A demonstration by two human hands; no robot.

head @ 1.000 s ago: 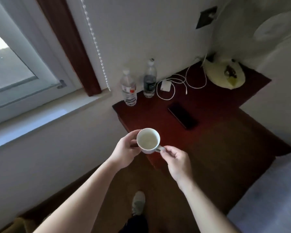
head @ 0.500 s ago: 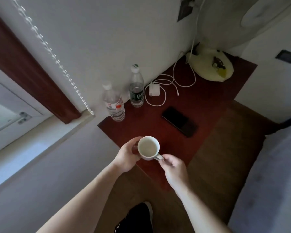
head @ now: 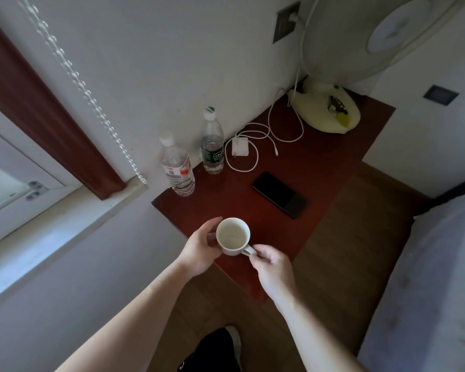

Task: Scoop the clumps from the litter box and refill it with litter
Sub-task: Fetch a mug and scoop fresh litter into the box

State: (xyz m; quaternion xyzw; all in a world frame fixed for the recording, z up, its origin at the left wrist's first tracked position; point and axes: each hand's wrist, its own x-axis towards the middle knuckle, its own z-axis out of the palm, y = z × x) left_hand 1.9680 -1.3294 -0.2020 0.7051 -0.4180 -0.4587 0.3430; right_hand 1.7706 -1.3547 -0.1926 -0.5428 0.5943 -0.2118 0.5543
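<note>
Both hands share the grip on a white mug point(head: 233, 236) near the lower centre of the frame: the left hand point(head: 202, 247) wraps its fingers around the mug's left wall, and the right hand point(head: 273, 264) pinches the handle on the lower right side. Whether the mug rests on the dark red desk point(head: 314, 167) or hangs just above its near corner cannot be told. Its inside looks pale and bare. No litter box shows anywhere in view. Further up the desk a black phone point(head: 279, 194) lies flat, right of centre. Two clear water bottles point(head: 177, 167) stand upright against the wall, just beside each other. A white charger with a looped cable point(head: 239, 149) lies right of them. A fan base point(head: 325, 110) sits at the upper right.
</note>
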